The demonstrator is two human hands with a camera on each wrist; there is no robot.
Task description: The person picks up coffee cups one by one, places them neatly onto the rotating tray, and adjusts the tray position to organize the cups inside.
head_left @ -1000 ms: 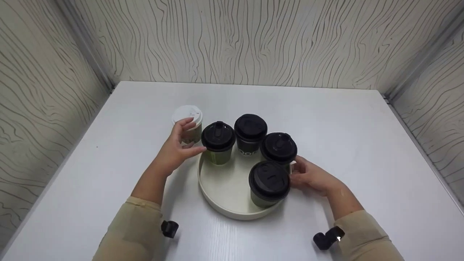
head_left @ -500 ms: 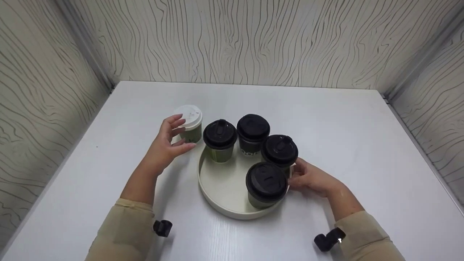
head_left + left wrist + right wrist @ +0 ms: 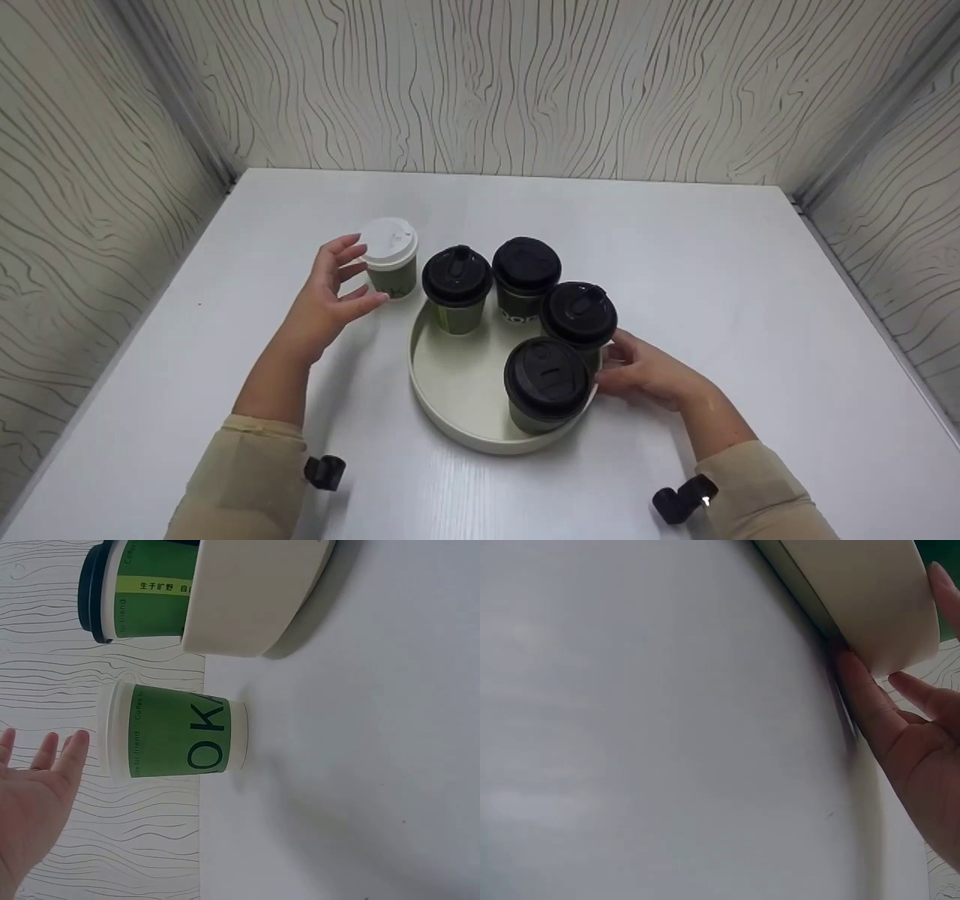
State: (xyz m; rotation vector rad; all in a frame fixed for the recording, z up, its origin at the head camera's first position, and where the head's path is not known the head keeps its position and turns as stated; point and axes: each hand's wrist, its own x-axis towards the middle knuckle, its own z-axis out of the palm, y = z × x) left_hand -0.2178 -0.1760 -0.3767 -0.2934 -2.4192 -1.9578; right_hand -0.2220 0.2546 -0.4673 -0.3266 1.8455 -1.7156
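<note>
A round cream tray (image 3: 457, 420) on the table carries several lidded paper coffee cups. Three of them are the left cup (image 3: 457, 289), the back cup (image 3: 526, 274) and the front cup (image 3: 547, 382), all with black lids. Left of the tray stands a green paper cup with a white lid (image 3: 391, 259), upright on the table. My left hand (image 3: 322, 300) is beside this cup, fingers spread and apart from it in the left wrist view. My right hand (image 3: 649, 371) is at the tray's right side, its fingers (image 3: 859, 682) extended against the outer wall and lower edge.
The white table (image 3: 750, 300) ends at patterned panels (image 3: 480, 90) at the back and both sides. A black wrist camera (image 3: 325, 472) sticks out from the left sleeve, another wrist camera (image 3: 684, 499) from the right one.
My left hand has drawn back to the left, away from the tray and the white-lidded cup. The tray's cups have shifted slightly clockwise. The right hand has moved only a little.
</note>
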